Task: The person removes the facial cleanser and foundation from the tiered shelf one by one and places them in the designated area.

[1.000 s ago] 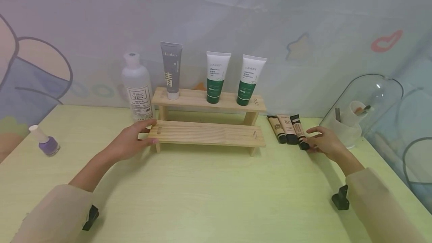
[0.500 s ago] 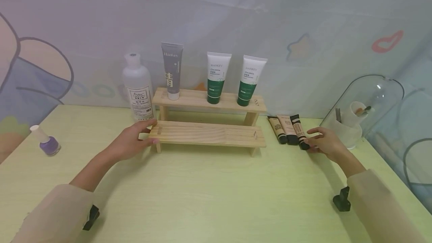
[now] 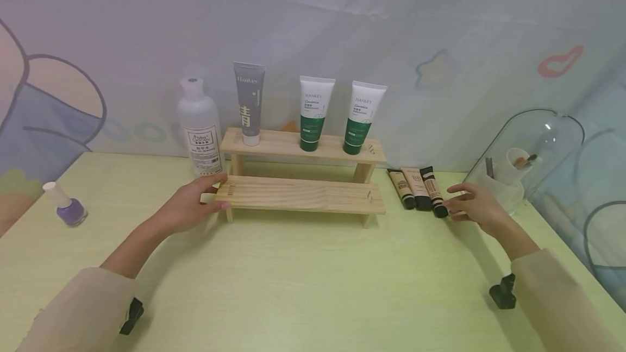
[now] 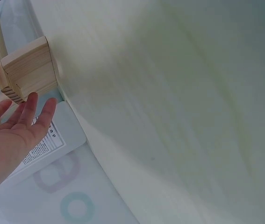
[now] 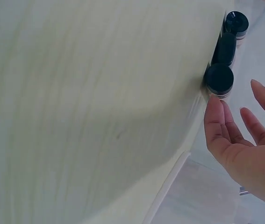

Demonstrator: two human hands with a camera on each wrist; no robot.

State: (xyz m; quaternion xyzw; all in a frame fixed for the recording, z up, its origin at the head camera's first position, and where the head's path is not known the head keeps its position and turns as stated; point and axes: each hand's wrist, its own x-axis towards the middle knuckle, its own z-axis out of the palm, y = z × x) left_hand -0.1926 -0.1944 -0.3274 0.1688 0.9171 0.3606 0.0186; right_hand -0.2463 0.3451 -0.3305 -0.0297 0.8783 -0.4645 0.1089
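My left hand [image 3: 188,205] holds the left end of a two-tier wooden display rack [image 3: 298,194], thumb at the front edge and index finger at the back corner of the lower shelf. On the upper shelf a grey tube [image 3: 250,102] and two white-and-green tubes [image 3: 313,113] stand upside down on their caps. To the rack's right, three small black-capped cosmetic tubes lie side by side: a gold one [image 3: 401,188], a pink BB one [image 3: 416,186] and a black-and-tan one [image 3: 432,189]. Loosely bent, my right hand [image 3: 476,208] has its fingertips right beside the black-and-tan tube's cap [image 5: 219,79].
A white bottle [image 3: 200,129] stands behind my left hand. Purple nail polish [image 3: 71,211] is at the far left of the table [image 3: 303,287]. At the right, a clear dome [image 3: 552,145] covers a white holder [image 3: 504,192] with brushes. A printed cloth [image 3: 415,26] hangs behind.
My right hand has shifted slightly right, its fingertips drawing back from the black-and-tan tube. The left hand and the rack stay as they were.
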